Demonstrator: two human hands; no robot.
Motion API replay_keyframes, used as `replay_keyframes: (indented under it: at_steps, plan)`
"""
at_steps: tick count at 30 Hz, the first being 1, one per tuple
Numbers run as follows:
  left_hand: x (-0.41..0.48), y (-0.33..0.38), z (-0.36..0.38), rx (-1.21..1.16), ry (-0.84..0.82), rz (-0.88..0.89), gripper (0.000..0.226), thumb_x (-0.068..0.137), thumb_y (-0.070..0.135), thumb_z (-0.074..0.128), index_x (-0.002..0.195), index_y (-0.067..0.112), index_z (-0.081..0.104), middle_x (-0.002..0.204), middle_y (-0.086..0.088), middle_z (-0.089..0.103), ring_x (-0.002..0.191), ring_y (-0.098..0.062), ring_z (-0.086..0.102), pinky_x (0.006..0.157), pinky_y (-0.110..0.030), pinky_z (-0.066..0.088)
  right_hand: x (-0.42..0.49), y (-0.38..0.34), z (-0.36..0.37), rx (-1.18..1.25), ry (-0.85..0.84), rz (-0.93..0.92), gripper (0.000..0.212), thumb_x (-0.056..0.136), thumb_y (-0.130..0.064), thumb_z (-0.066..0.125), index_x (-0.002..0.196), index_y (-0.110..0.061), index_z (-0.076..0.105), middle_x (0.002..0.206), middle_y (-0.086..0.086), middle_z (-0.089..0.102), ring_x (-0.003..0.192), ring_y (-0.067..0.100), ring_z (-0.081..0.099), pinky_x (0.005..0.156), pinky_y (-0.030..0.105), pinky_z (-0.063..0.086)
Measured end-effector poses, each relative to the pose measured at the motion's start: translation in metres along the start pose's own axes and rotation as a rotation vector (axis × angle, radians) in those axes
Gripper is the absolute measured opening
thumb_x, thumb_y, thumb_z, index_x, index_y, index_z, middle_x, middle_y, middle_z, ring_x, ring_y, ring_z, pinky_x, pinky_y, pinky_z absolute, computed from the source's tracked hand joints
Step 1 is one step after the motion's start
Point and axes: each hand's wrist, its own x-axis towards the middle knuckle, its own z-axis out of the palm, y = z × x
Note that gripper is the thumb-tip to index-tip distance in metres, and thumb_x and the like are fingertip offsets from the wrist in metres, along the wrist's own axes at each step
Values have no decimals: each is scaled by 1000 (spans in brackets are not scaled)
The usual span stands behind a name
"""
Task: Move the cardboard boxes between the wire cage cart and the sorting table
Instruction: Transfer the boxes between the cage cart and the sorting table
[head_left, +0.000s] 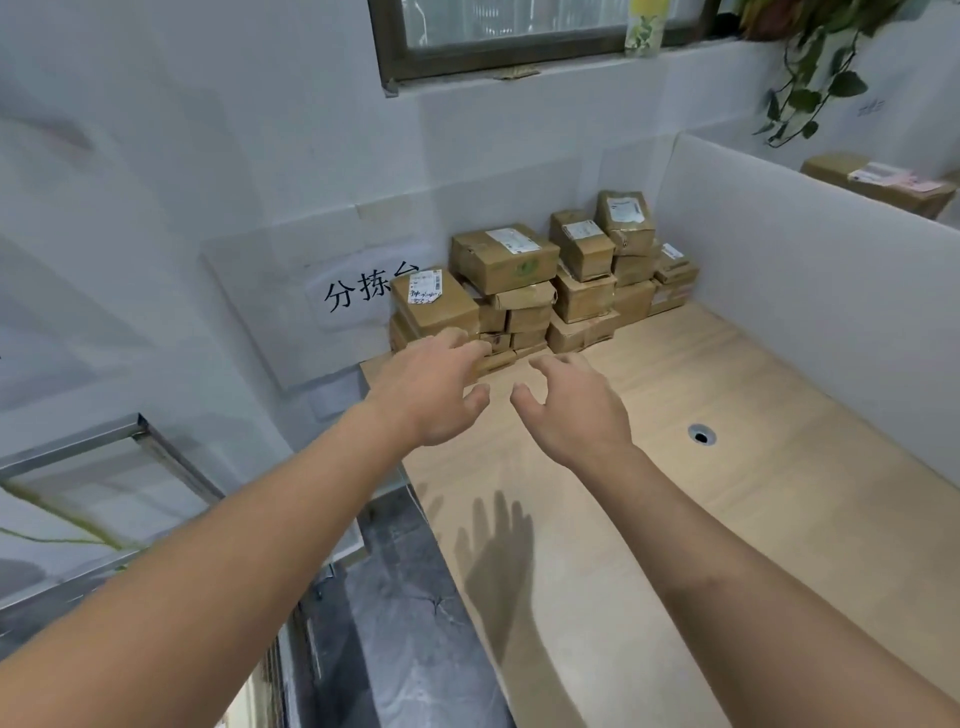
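Note:
Several brown cardboard boxes (524, 280) with white labels are stacked against the back wall on the light wooden sorting table (701, 519). My left hand (431, 389) reaches out over the table's far left corner, fingers spread, just in front of the lowest boxes at the stack's left end. My right hand (571, 405) hovers beside it, fingers loosely spread, holding nothing. Both hands are above the table, short of the stack. The metal frame of the cart (104, 452) shows at the left edge.
A white partition (810, 291) walls the table's right side, with another box (878, 182) behind it. A cable hole (701, 434) sits in the tabletop. A paper sign (358, 293) hangs on the wall left of the stack. Dark floor (395, 623) lies between cart and table.

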Motion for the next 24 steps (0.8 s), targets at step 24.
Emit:
replay_keyframes:
  at_steps: [24]
  plan:
    - [419, -219, 105, -209, -67, 253, 46, 103, 38, 48, 147, 27, 52, 161, -7, 36, 145, -35, 38, 113, -49, 41, 400, -39, 142, -9, 88, 338, 56, 103, -56, 46, 149, -24, 42, 157, 12, 32, 134, 36, 47, 99, 46, 45]
